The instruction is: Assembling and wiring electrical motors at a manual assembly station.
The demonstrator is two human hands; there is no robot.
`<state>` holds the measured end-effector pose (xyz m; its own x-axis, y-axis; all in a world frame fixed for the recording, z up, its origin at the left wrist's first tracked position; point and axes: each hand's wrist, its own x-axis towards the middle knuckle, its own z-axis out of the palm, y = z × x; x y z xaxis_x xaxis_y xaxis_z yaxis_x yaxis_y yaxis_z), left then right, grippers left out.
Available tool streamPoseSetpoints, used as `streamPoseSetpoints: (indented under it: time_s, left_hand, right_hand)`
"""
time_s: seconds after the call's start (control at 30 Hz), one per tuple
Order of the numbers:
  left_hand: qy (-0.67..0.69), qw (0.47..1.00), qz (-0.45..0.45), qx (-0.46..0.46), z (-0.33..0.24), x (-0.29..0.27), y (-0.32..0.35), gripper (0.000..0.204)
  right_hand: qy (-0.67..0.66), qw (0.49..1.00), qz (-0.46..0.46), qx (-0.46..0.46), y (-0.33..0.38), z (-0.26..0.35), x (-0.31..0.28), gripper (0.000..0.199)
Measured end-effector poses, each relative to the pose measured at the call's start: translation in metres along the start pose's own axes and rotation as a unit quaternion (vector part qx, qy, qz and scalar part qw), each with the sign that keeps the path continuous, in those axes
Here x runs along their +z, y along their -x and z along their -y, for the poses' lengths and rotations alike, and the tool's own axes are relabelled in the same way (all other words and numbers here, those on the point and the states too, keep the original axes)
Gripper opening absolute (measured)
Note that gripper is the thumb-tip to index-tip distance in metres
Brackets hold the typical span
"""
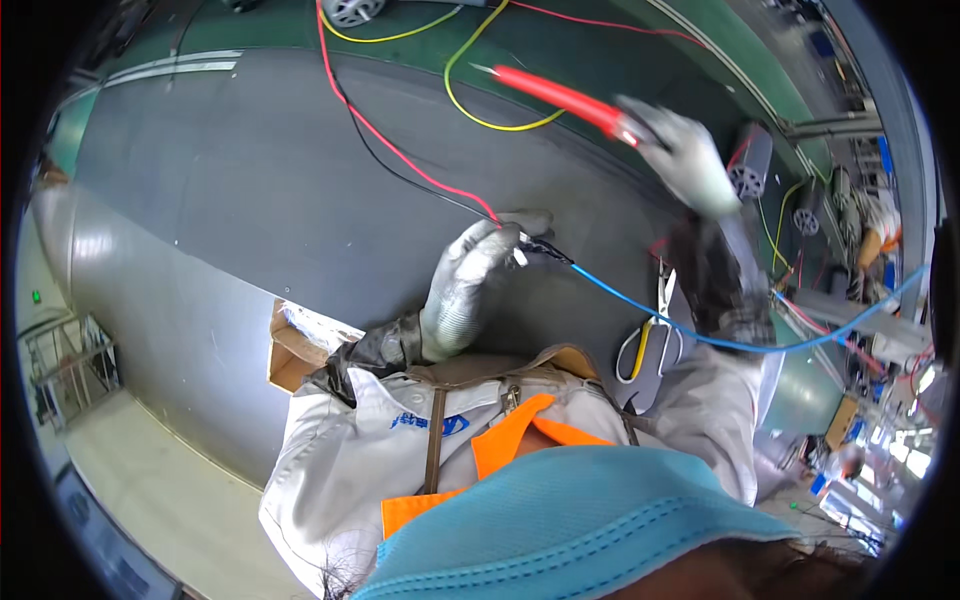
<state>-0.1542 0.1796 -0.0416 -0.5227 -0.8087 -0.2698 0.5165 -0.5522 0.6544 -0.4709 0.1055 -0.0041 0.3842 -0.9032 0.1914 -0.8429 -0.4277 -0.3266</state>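
My left hand (470, 270), in a grey-white glove, is closed on a wire joint near the middle. A red wire (400, 155) and a thin black wire (385, 168) run into its fingers from the far side. From there a blue cable (640, 303), with black wrapping and small white pieces at its end, leads off to the right. Raised at the upper right, my gloved right hand (690, 160) grips a slim red tool (555, 92). Its thin pale tip points left; motion blur hides its exact kind.
Scissors (648, 340) with yellow-and-white handles lie right of my left hand on the dark mat (230, 170). Yellow wire (452, 85) loops at the far side. Motor-like cylinders (752, 165) stand at right. An open cardboard box (292, 352) sits by my left elbow.
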Motion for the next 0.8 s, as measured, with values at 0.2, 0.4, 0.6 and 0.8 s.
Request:
streamPoseSetpoints:
  time_s: [0.2, 0.4, 0.6, 0.8]
  left_hand:
    - [-0.083, 0.994, 0.069, 0.019, 0.021, -0.012, 0.0, 0.051]
    - [-0.29, 0.955, 0.053, 0.012, 0.021, -0.012, -0.003, 0.046]
    - [-0.875, 0.349, -0.233, 0.244, -0.077, -0.143, 0.028, 0.038]
    - [-0.903, 0.115, -0.355, 0.211, -0.172, -0.078, 0.02, 0.039]
  right_hand:
    - [0.12, 0.944, 0.072, 0.299, 0.243, 0.029, -0.043, 0.073]
    - [-0.252, 0.966, -0.025, 0.05, 0.145, 0.147, 0.009, 0.057]
    - [-0.458, 0.841, -0.217, 0.188, 0.132, 0.135, 0.053, 0.039]
    - [-0.609, 0.62, -0.195, 0.454, 0.169, 0.092, 0.078, 0.046]
